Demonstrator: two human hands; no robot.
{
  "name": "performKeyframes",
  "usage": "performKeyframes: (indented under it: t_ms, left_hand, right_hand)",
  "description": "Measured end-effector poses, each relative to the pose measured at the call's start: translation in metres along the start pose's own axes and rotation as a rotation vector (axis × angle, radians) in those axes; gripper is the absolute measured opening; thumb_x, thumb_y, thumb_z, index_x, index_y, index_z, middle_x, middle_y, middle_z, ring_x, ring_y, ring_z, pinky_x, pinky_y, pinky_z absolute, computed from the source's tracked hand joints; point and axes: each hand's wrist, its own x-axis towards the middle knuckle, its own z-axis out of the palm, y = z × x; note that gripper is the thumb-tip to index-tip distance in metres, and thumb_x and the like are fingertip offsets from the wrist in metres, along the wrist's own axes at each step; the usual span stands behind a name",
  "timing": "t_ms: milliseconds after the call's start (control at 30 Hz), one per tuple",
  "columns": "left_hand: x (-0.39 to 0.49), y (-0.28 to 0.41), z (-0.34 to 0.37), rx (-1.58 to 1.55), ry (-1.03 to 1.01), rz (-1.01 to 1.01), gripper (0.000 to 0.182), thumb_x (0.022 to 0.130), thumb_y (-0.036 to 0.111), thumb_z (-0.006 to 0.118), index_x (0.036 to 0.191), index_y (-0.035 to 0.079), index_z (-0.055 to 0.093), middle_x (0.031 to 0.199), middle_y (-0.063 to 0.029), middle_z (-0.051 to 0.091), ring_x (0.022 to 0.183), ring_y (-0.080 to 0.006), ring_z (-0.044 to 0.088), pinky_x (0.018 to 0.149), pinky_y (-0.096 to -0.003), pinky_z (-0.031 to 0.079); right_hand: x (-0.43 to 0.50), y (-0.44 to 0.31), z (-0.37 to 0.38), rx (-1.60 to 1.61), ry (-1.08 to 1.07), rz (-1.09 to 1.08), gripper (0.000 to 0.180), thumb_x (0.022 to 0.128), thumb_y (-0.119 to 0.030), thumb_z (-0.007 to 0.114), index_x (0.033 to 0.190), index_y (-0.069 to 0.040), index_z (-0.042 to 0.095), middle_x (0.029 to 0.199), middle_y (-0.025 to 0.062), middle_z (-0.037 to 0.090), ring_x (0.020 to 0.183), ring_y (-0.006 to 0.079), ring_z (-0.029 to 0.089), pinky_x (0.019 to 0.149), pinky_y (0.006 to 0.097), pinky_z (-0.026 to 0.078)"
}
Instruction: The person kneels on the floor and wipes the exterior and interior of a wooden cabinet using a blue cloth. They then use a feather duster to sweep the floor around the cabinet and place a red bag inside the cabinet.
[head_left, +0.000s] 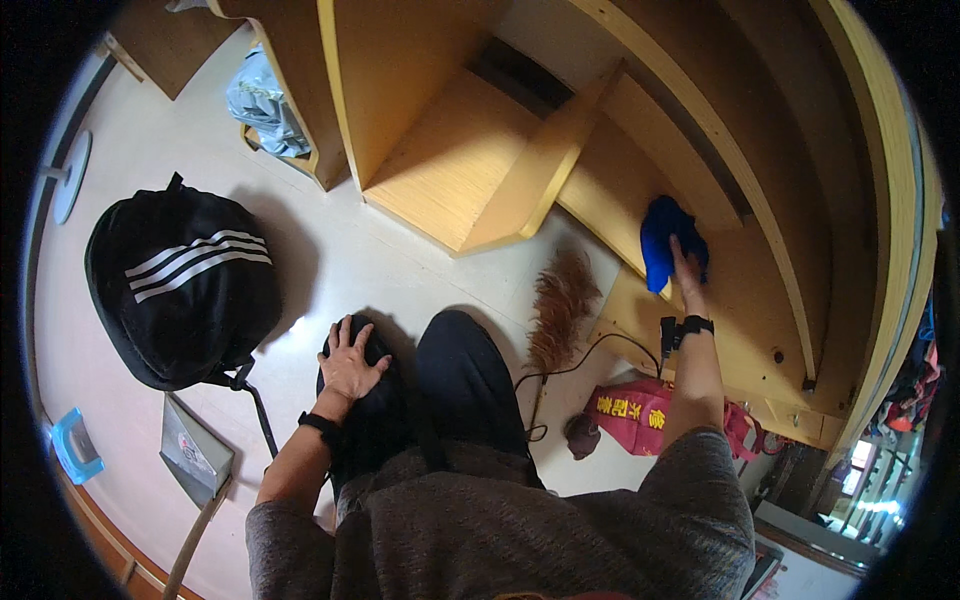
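Observation:
My right hand (687, 276) reaches out to a bunched blue cloth (664, 234) and holds it against the lower shelf board (724, 300) of a wooden cabinet. The cloth hides part of the fingers. My left hand (352, 367) lies on my left knee with its fingers spread, holding nothing. Beyond the knees, the cabinet's open compartment (450, 150) shows a slanted wooden divider (532, 187). Below my right forearm lies a dark red bag (626, 420) with yellow writing.
A brown feather duster (561, 311) lies right of my knees, beside a black cable (592, 349). On the left are a black backpack (187, 300) with white stripes, a metal dustpan (196, 450) and a blue plastic object (77, 446). A grey plastic bag (266, 105) sits farther back.

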Motion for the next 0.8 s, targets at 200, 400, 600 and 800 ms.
performKeyframes:
  t_ms: [200, 400, 600, 800]
  left_hand:
    - [0.000, 0.001, -0.005, 0.023, -0.027, -0.003, 0.077, 0.084, 0.059, 0.062, 0.151, 0.027, 0.041, 0.166, -0.0097, 0.016, 0.152, -0.0355, 0.013, 0.110, -0.0706, 0.027]
    - [0.003, -0.001, -0.003, 0.022, -0.010, 0.006, 0.078, 0.084, 0.061, 0.062, 0.151, 0.027, 0.041, 0.166, -0.0097, 0.017, 0.152, -0.0358, 0.014, 0.110, -0.0705, 0.027]
    - [0.010, -0.012, 0.005, -0.015, 0.011, 0.018, 0.078, 0.083, 0.060, 0.065, 0.150, 0.029, 0.042, 0.165, -0.0099, 0.018, 0.152, -0.0369, 0.015, 0.111, -0.0676, 0.030]
    - [-0.013, -0.036, 0.024, -0.103, 0.115, 0.093, 0.081, 0.082, 0.060, 0.066, 0.152, 0.027, 0.040, 0.164, -0.0154, 0.019, 0.150, -0.0398, 0.020, 0.113, -0.0591, 0.034]
  right_hand:
    - [0.077, -0.070, 0.062, -0.149, -0.107, -0.059, 0.080, 0.095, -0.061, 0.046, 0.141, 0.005, 0.049, 0.149, 0.0295, 0.042, 0.139, 0.0414, 0.041, 0.116, 0.0414, 0.029]
    - [0.078, -0.197, 0.132, -0.249, -0.016, -0.359, 0.067, 0.100, -0.053, 0.037, 0.115, 0.004, 0.068, 0.120, 0.0313, 0.063, 0.112, 0.0467, 0.059, 0.101, 0.0506, 0.043]
    - [-0.031, -0.167, 0.146, -0.428, 0.131, -0.841, 0.038, 0.091, -0.032, 0.053, 0.095, 0.001, 0.070, 0.084, 0.0255, 0.066, 0.084, 0.0432, 0.065, 0.078, 0.0563, 0.049]
    - [-0.063, 0.012, 0.064, -0.287, 0.162, -0.433, 0.035, 0.091, -0.026, 0.049, 0.097, 0.002, 0.069, 0.096, 0.0287, 0.067, 0.086, 0.0432, 0.065, 0.078, 0.0544, 0.049]
